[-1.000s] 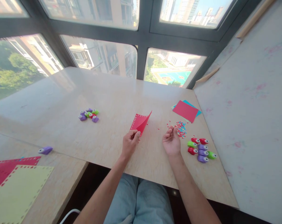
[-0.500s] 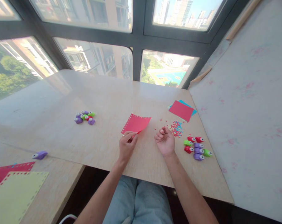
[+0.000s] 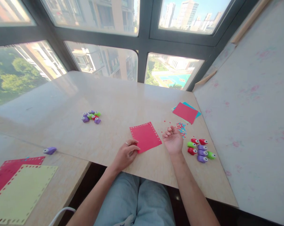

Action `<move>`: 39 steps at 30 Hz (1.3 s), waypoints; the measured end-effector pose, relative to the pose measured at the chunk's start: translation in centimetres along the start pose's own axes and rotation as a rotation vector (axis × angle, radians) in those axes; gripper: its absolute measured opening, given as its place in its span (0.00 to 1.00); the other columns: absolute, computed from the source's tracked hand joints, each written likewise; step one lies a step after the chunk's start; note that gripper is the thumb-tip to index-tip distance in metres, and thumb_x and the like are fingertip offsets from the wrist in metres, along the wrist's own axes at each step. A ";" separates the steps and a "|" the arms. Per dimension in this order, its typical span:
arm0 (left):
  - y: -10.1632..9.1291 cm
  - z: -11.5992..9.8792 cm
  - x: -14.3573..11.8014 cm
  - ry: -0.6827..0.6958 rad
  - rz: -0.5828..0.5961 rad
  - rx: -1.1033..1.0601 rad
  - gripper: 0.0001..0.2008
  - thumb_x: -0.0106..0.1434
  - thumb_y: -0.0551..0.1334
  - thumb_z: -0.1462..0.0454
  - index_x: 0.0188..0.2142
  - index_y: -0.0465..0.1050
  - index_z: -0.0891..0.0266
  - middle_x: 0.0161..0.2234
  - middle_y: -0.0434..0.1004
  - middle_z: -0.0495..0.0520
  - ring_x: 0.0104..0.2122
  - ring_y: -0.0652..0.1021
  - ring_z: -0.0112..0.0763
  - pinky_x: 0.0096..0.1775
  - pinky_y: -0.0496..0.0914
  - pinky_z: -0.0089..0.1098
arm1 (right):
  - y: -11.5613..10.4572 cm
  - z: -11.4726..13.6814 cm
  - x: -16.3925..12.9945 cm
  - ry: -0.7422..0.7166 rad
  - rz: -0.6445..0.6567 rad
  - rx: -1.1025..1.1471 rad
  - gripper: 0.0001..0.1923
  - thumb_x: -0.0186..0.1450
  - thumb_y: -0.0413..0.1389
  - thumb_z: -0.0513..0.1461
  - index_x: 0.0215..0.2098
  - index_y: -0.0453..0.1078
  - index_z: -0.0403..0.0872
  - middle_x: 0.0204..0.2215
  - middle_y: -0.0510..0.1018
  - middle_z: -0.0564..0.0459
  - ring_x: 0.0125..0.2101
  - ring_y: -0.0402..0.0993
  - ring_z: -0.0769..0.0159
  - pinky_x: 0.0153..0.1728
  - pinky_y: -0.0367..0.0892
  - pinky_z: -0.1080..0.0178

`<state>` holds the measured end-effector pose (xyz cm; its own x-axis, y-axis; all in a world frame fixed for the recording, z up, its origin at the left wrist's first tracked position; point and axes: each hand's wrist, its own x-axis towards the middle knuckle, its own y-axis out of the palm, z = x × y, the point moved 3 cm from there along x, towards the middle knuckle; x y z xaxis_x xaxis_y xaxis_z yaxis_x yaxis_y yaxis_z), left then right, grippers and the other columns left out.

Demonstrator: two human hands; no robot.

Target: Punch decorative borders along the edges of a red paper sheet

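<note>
My left hand (image 3: 127, 154) pinches the lower left corner of a red sheet of paper (image 3: 146, 138) on the table. Small punched holes run along the sheet's top and right edges. Just right of the sheet, my right hand (image 3: 174, 139) rests palm up with its fingers loosely curled and no object visible in it. Beyond its fingertips lies a pile of tiny red, blue and pale paper cut-outs (image 3: 181, 129). To its right sits a group of red, green and purple craft punches (image 3: 202, 153).
Red, blue and pale paper sheets (image 3: 185, 112) are stacked at the back right. More craft punches (image 3: 91, 116) cluster left of centre. A single purple punch (image 3: 50, 150) lies near a yellow sheet with punched edges (image 3: 26, 191). Windows and a papered wall (image 3: 250, 125) border the table.
The red sheet has turned and now lies flatter and nearer me, its punched edges at the top and right. My left hand has moved with it. The right hand stays palm up.
</note>
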<state>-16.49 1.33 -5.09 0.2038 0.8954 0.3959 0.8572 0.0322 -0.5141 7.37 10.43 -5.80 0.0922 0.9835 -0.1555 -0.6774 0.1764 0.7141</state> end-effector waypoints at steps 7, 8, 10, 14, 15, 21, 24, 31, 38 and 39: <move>-3.4 1.7 -1.0 -0.115 -0.255 0.146 0.17 0.58 0.52 0.75 0.41 0.73 0.61 0.50 0.68 0.60 0.36 0.76 0.29 0.32 0.72 0.29 | 0.2 -0.3 0.0 0.001 -0.029 -0.032 0.09 0.54 0.61 0.44 0.30 0.71 0.49 0.23 0.69 0.58 0.20 0.61 0.72 0.22 0.60 0.66; -3.8 1.9 -1.1 -0.138 -0.298 0.160 0.16 0.58 0.53 0.74 0.41 0.73 0.61 0.49 0.69 0.59 0.35 0.76 0.29 0.32 0.72 0.29 | 0.3 -0.5 -0.2 -0.022 -0.036 -0.078 0.10 0.54 0.62 0.45 0.31 0.71 0.49 0.23 0.69 0.58 0.20 0.61 0.72 0.22 0.60 0.67; -4.6 2.5 -1.0 -0.173 -0.364 0.192 0.15 0.58 0.54 0.74 0.41 0.73 0.62 0.47 0.69 0.59 0.35 0.76 0.29 0.33 0.73 0.30 | 0.5 -1.0 -0.6 -0.105 -0.037 -0.254 0.12 0.55 0.63 0.46 0.33 0.71 0.49 0.24 0.71 0.58 0.22 0.64 0.71 0.24 0.62 0.67; -6.9 4.2 -0.9 -0.208 -0.479 0.330 0.14 0.58 0.54 0.72 0.41 0.73 0.63 0.46 0.70 0.61 0.41 0.76 0.36 0.38 0.73 0.35 | 1.9 -2.5 -2.0 -0.337 0.176 -0.922 0.13 0.59 0.60 0.46 0.39 0.73 0.49 0.33 0.77 0.52 0.31 0.71 0.64 0.35 0.68 0.59; -7.7 4.8 -0.9 -0.219 -0.510 0.373 0.14 0.58 0.54 0.72 0.41 0.73 0.63 0.46 0.71 0.61 0.42 0.75 0.39 0.39 0.73 0.36 | 2.3 -2.8 -2.3 -0.395 0.262 -1.068 0.12 0.60 0.59 0.46 0.40 0.74 0.49 0.36 0.78 0.50 0.35 0.73 0.61 0.40 0.69 0.56; -12.7 8.9 -1.2 -0.333 -0.637 0.576 0.17 0.54 0.54 0.71 0.44 0.70 0.65 0.44 0.72 0.63 0.46 0.74 0.44 0.44 0.71 0.41 | 2.7 -3.3 -2.8 -0.596 0.422 -1.338 0.13 0.65 0.53 0.45 0.42 0.74 0.49 0.43 0.79 0.44 0.46 0.73 0.54 0.52 0.65 0.46; -14.5 10.5 -1.3 -0.460 -0.702 0.578 0.18 0.54 0.55 0.69 0.46 0.69 0.64 0.44 0.71 0.63 0.42 0.75 0.42 0.44 0.71 0.41 | 2.4 -3.2 -2.9 -0.704 0.393 -1.387 0.14 0.67 0.51 0.45 0.44 0.73 0.49 0.44 0.78 0.43 0.47 0.72 0.54 0.52 0.65 0.46; -15.0 11.9 0.5 -0.473 -0.619 0.609 0.20 0.58 0.62 0.58 0.47 0.70 0.66 0.43 0.74 0.63 0.37 0.76 0.43 0.44 0.70 0.41 | 1.8 -3.6 -3.2 -0.834 0.169 -1.697 0.34 0.66 0.47 0.60 0.49 0.70 0.40 0.45 0.74 0.34 0.48 0.68 0.46 0.50 0.63 0.45; -14.6 12.3 2.6 -0.568 -0.535 0.710 0.19 0.60 0.64 0.56 0.46 0.72 0.68 0.42 0.76 0.66 0.45 0.75 0.50 0.48 0.66 0.44 | 1.6 -3.4 -3.1 -0.742 0.142 -1.858 0.46 0.61 0.39 0.68 0.50 0.69 0.37 0.42 0.74 0.33 0.44 0.68 0.45 0.47 0.63 0.47; -14.6 12.3 2.8 -0.575 -0.527 0.719 0.18 0.60 0.63 0.57 0.46 0.72 0.67 0.43 0.76 0.66 0.45 0.75 0.50 0.48 0.66 0.44 | 1.5 -3.3 -3.1 -0.710 0.154 -1.861 0.45 0.62 0.39 0.67 0.49 0.69 0.37 0.42 0.74 0.33 0.44 0.68 0.45 0.48 0.63 0.48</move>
<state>-34.26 8.80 -5.81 -0.5277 0.7611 0.3773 0.2524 0.5646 -0.7858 3.65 7.55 -6.49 -0.1274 0.9033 0.4096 -0.4506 0.3152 -0.8352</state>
